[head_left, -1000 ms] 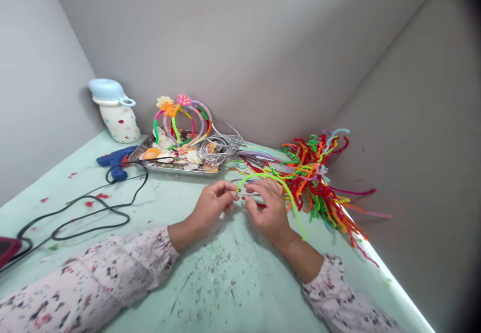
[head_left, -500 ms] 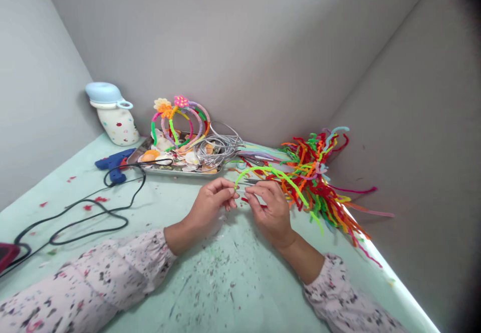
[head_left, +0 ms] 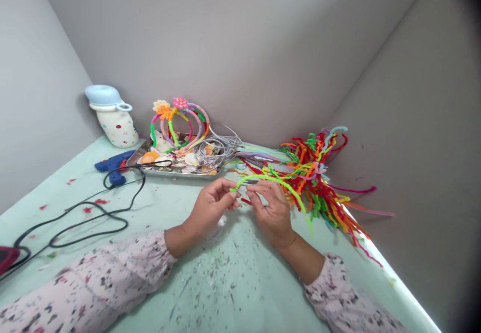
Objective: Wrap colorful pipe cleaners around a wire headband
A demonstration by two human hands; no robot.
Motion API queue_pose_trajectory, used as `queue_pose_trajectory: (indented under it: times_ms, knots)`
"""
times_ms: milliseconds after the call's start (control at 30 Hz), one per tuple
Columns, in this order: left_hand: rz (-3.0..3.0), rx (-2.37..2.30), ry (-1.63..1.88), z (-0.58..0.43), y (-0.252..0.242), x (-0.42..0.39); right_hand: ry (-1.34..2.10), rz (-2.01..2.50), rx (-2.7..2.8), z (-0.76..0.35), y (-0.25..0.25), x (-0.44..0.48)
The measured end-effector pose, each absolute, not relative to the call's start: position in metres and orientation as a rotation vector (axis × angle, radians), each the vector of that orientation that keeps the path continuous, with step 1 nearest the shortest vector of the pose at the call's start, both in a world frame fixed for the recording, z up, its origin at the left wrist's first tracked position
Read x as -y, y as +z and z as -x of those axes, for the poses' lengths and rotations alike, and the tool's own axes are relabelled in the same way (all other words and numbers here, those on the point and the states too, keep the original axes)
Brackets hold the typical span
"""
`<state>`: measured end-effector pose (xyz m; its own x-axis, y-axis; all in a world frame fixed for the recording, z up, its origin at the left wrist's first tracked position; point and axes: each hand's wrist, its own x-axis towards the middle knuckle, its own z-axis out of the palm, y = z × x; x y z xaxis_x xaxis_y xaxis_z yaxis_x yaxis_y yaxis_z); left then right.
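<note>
My left hand [head_left: 213, 204] pinches one end of a lime green pipe cleaner [head_left: 288, 192] between thumb and fingertips, just above the pale green table [head_left: 210, 283]. My right hand [head_left: 271, 208] is close beside it, fingers curled on the same pipe cleaner and on a thin grey wire band [head_left: 248, 183] that runs between the hands. The green strand arches over my right hand and hangs down to its right. Both hands are closed.
A heap of coloured pipe cleaners [head_left: 319, 178] lies against the right wall. A metal tray [head_left: 176, 170] holds shells, grey wire hoops [head_left: 220, 147] and wrapped headbands [head_left: 180, 120]. A blue glue gun [head_left: 112, 165] with a black cord [head_left: 86, 213] and a spotted jug [head_left: 114, 117] stand left.
The free tail of the green pipe cleaner swung up and right, then dropped a little. Both hands stayed in place, working their fingers slightly.
</note>
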<state>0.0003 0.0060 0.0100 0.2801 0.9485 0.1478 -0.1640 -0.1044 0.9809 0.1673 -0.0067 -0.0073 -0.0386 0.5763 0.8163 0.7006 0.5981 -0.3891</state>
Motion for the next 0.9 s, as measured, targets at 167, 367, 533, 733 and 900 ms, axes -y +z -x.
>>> queue_pose_trajectory:
  times_ms: [167, 367, 533, 733, 900]
  knots:
    - [-1.411, -0.865, 1.179, -0.001, 0.004, -0.006, -0.151, 1.086, 1.718, -0.166, -0.006, 0.008]
    - [-1.516, -0.903, 1.198, 0.001, -0.002, -0.007, -0.093, 1.091, 1.723, -0.167, -0.006, 0.007]
    - [-1.527, -0.916, 1.203, 0.001, -0.001, -0.006, -0.072, 1.084, 1.717, -0.167, -0.008, 0.006]
    - [-1.501, -0.926, 1.201, 0.000, 0.004, -0.004, -0.051, 1.100, 1.746, -0.169, -0.010, 0.006]
    - [-1.504, -0.928, 1.202, 0.000, 0.004, -0.003, -0.069, 1.079, 1.754, -0.170, -0.011, 0.006]
